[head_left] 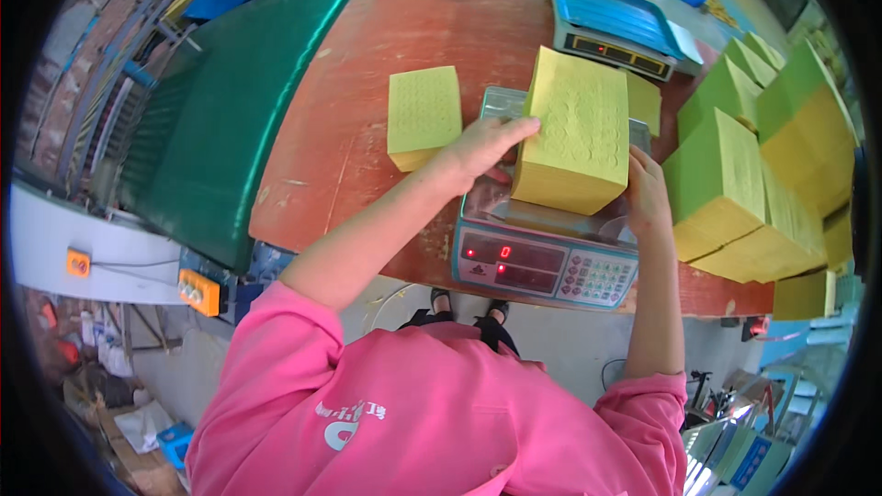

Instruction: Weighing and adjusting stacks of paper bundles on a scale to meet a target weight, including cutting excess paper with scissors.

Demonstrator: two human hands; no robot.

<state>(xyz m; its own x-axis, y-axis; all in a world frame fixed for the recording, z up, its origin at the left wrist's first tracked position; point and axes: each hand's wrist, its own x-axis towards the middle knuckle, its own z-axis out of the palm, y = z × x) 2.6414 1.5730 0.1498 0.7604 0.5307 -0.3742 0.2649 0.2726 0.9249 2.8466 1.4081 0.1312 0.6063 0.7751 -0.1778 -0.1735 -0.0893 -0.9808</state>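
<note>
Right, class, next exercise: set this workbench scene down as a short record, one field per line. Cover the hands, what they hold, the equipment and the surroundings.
Left hand: on the left side of a yellow stack, left hand thumb toward its top
Right hand: right hand at the stack's right side
Stack position: above the near scale; contact unclear
Near scale display: lit red
Left of stack: shorter yellow pile
Right: larger yellow piles
Beyond: second scale, blue tray on top
Surface: red table

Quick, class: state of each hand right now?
Left hand: holding the yellow stack from its left side.
Right hand: holding the same stack from its right side.
</note>
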